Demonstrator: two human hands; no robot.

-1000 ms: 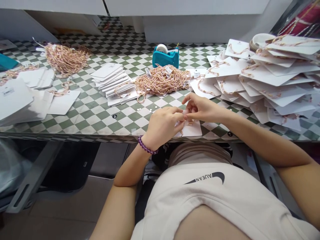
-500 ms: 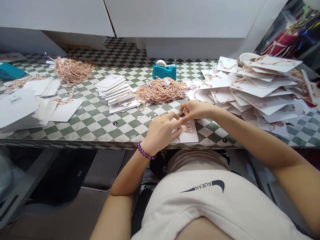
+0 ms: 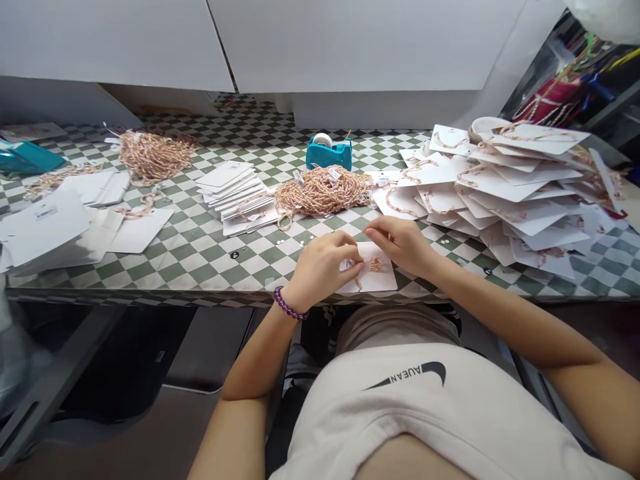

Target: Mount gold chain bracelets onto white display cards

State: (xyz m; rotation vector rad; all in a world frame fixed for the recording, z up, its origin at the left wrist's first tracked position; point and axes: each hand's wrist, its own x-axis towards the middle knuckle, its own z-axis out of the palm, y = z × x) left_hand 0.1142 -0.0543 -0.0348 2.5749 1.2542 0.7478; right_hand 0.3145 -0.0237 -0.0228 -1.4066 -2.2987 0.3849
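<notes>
A white card (image 3: 386, 277) lies near the table's front edge, with a small gold-pink beaded strand (image 3: 374, 264) on it. My left hand (image 3: 323, 265), with a purple bead bracelet (image 3: 289, 304) at the wrist, is over the card's left side. Its thumb and fingers are pinched together by the strand; what they hold is too small to make out. Just right of it, my right hand (image 3: 404, 245) hovers at the card's upper right, a little apart from my left fingers. Its fingers are curled and pressed together, and anything in them is hidden.
Behind my hands are a pile of beaded strands (image 3: 327, 191) and a teal tape dispenser (image 3: 329, 155). A stack of white cards (image 3: 231, 187) is at left. Heaped cards with strands (image 3: 520, 173) stand at right. Another strand bundle (image 3: 155, 158) lies further left.
My right hand has drawn away from my left fingertips, to the right, baring more of the card. My left hand stays over the card. The view has tilted slightly.
</notes>
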